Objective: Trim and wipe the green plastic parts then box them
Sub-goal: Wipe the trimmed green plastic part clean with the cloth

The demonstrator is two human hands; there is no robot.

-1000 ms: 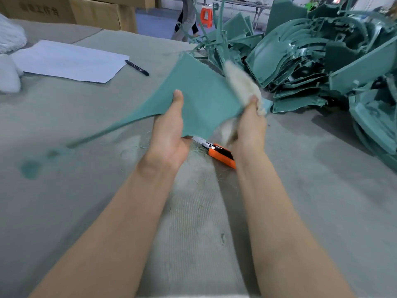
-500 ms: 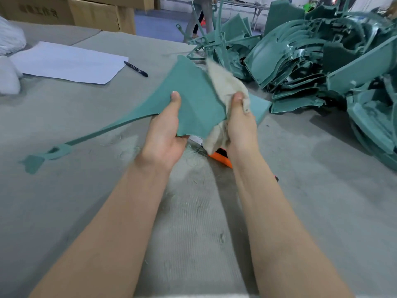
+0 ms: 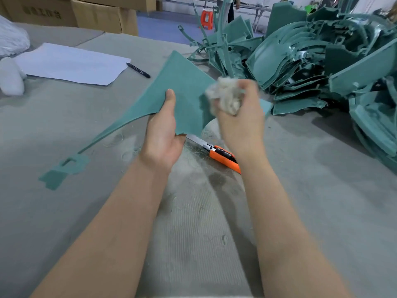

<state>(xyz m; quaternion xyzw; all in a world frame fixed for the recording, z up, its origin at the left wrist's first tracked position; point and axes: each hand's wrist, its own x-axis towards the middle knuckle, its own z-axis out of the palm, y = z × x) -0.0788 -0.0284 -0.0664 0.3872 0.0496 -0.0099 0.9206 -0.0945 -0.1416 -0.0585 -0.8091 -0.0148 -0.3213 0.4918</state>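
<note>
The only print is dark characters on a cardboard box (image 3: 41,12) at the far left, too blurred to read; a pale mark on the pen (image 3: 138,70) is also illegible. The left hand (image 3: 163,134) grips the lower edge of a flat green part (image 3: 184,87), thumb on top, holding it tilted above the table (image 3: 64,222), its thin arm running down-left to a tab. The right hand (image 3: 240,125), motion-blurred, clutches a balled rag (image 3: 225,95) against the part's right side, hiding that area. Below them lies an orange knife (image 3: 221,154), its blade tip under the part and its handle partly behind the right wrist. A pile (image 3: 322,61) of green parts fills the right; paper (image 3: 73,64) lies beside the pen.
</note>
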